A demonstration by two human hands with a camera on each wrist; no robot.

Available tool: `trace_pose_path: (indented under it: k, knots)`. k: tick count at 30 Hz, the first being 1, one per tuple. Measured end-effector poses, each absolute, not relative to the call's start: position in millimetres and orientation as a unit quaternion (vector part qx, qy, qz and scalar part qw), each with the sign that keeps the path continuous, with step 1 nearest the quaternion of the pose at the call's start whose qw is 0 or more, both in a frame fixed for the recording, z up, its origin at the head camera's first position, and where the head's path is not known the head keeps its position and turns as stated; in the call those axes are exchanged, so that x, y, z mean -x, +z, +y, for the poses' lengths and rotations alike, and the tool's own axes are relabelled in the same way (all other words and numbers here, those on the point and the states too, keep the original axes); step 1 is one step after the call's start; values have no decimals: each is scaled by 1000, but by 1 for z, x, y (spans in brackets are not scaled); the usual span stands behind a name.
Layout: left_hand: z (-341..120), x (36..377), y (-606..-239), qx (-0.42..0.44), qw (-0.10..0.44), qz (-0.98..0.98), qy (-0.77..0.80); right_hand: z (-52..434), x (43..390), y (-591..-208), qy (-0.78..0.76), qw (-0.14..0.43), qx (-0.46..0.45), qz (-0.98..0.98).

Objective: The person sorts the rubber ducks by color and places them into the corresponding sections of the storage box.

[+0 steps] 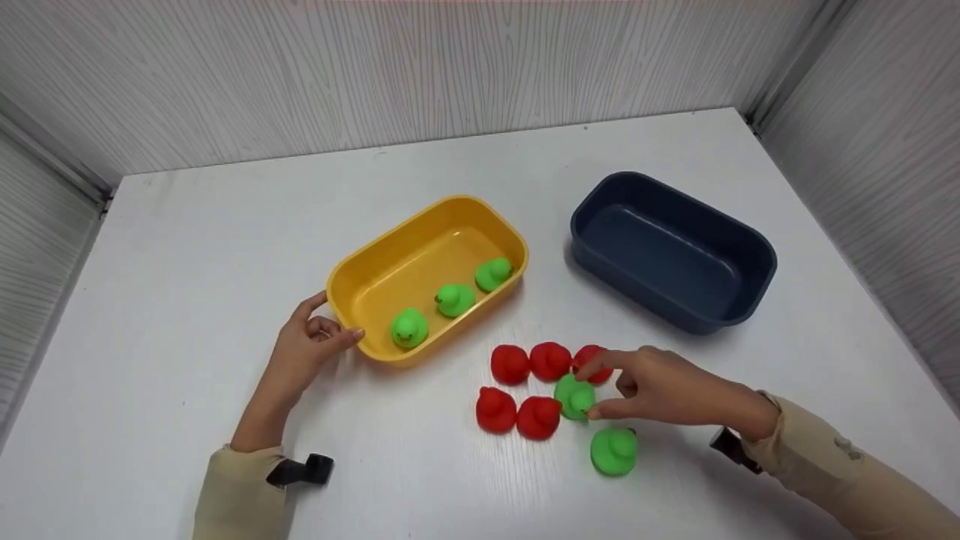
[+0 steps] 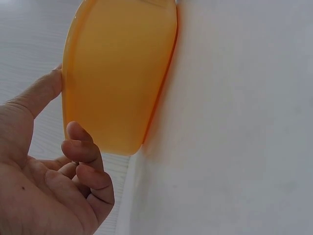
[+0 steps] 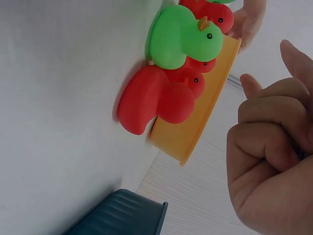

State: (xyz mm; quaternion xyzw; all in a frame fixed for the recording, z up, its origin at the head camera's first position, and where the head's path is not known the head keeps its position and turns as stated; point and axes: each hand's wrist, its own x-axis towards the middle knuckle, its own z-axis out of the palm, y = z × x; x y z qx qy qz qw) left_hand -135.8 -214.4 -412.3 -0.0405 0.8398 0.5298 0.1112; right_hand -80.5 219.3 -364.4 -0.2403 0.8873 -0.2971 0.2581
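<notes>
My left hand (image 1: 311, 346) holds the near left end of a yellow plastic tub (image 1: 386, 240), thumb over the rim and index finger against the edge. In the left wrist view its other fingers (image 2: 95, 183) curl loosely beside the outer wall. Three green rubber ducks, one at the left (image 1: 409, 328), sit inside along the near side. My right hand (image 1: 664, 386) hovers over a green duck (image 1: 574, 396), its thumb and index finger spread apart around it. The right wrist view shows these fingertips apart from the green duck (image 3: 168, 41), with the remaining fingers curled inward.
Several red ducks (image 1: 495, 411) stand in two short rows, left of and behind that green duck. Another green duck (image 1: 613, 451) stands nearer me. A dark blue tub (image 1: 671, 296), with nothing in it, stands at the right. Behind the white table rises a wood-grain panel (image 1: 420, 75).
</notes>
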Motion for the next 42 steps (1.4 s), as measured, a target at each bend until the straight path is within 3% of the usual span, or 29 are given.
trace_pose_path:
  k: [18,31,42]
  knots:
    - [-213,135,-413,44,116,848,514,261,49,-375,-272,291,221,890]
    - [-214,135,-413,45,112,852,510,259,48,-387,-269,315,221,883]
    - [-214,135,-412,46,112,847,518,257,46,-388,-255,296,234,890]
